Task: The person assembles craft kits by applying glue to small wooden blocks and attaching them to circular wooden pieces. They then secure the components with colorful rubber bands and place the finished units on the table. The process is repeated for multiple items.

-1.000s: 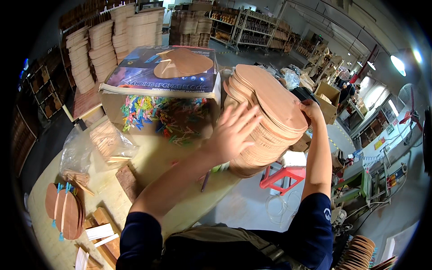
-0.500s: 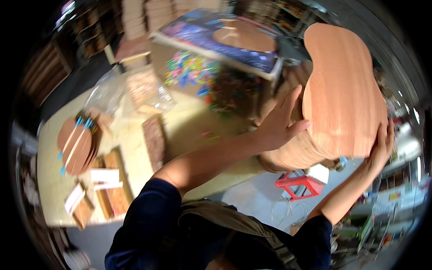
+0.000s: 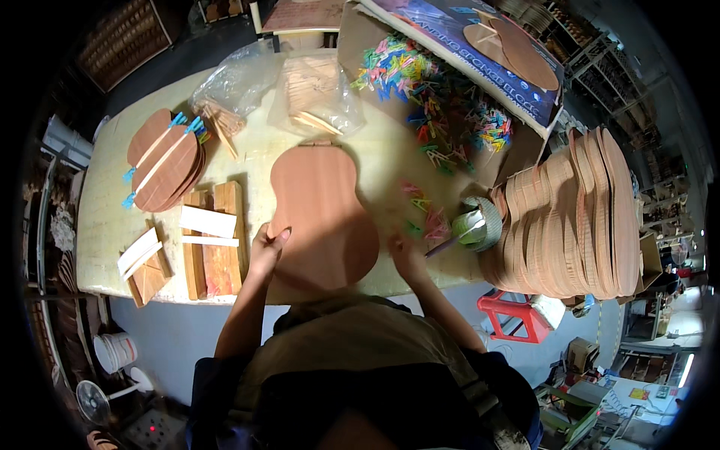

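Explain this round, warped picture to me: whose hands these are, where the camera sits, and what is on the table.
There is no machine. A person wears a wide fisheye camera on the head, looking down, so straight edges bend. Both bare hands rest on a guitar-shaped wooden panel lying flat on the pale table: the left hand at its left edge, the right hand at its right. Around it lie a clipped stack of similar panels, wood blocks, bags of sticks, coloured clips and a tape roll. A tall panel stack stands to the right.
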### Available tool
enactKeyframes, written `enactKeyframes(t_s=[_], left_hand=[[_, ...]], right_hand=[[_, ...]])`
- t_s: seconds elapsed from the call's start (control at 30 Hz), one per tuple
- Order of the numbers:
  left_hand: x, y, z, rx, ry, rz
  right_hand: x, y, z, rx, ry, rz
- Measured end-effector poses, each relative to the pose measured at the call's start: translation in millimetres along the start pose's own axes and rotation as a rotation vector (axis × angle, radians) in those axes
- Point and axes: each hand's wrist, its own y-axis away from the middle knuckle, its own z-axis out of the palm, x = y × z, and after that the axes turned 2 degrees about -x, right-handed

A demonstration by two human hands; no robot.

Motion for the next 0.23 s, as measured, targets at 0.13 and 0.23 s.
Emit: enactKeyframes(t_s=[0.13, 0.23], left_hand=[[-6.9, -0.5, 11.3, 0.255, -0.287, 0.319], [18.4, 29.2, -1.6, 0.501, -0.707, 0.586]], right_hand=[[65.2, -51.2, 11.6, 0.388, 1.37, -0.148], [-15.4, -64.3, 2.5, 0.015, 0.937, 0.024]])
